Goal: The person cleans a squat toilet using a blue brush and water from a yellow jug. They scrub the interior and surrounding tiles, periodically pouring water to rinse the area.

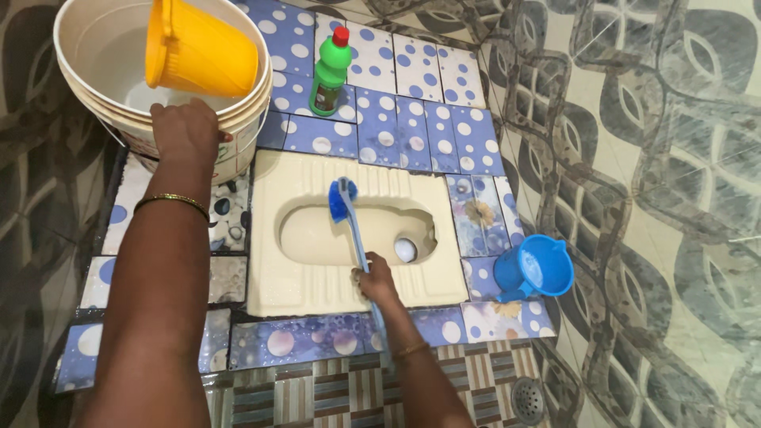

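While the fingers of the right hand (374, 279) are closed round the blue long-handled plastic brush (349, 218), its head is kept against the cream ceramic squat pan (301, 277); the left hand (186, 131) is clamped over the white plastic bucket's (95, 55) rim, steadying it.

Both arms reach forward and down from the bottom edge of the head view. The left hand (186, 128), its back turned up, is extended far ahead with its fingers (162, 111) curled over and out of sight, a thin gold bangle (171, 201) circling the wrist. The right hand (376, 280) sits lower and nearer, closed in a fist, forearm angled inward, another bangle (411, 349) at its wrist.
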